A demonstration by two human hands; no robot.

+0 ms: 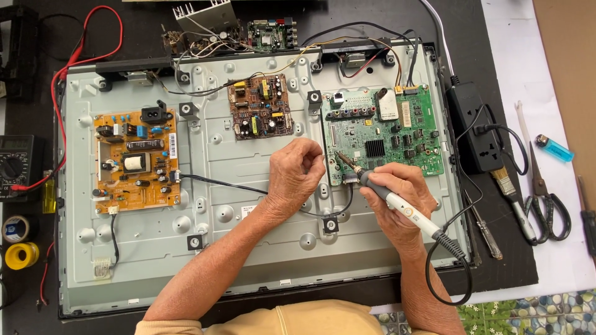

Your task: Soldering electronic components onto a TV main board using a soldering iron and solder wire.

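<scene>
Green main board [397, 133] lay at the panel's right, and I kept my right hand [400, 192] closed around one soldering iron [385, 192], tip at the board's lower-left corner. My left hand [298, 174] hovered beside it, fingers curled; whether it pinched anything I could not tell. Three boards sat on the metal chassis [248, 248], with bare metal along its lower edge.

At your nine o'clock sits a black multimeter [15, 166] with red leads [65, 74], and below it two tape rolls [21, 242], one yellow. At three o'clock you have a black power strip [473, 127], a paintbrush [513, 195], scissors [549, 205] and a blue lighter [554, 149]. A finned heat sink [205, 15] lies at twelve o'clock.
</scene>
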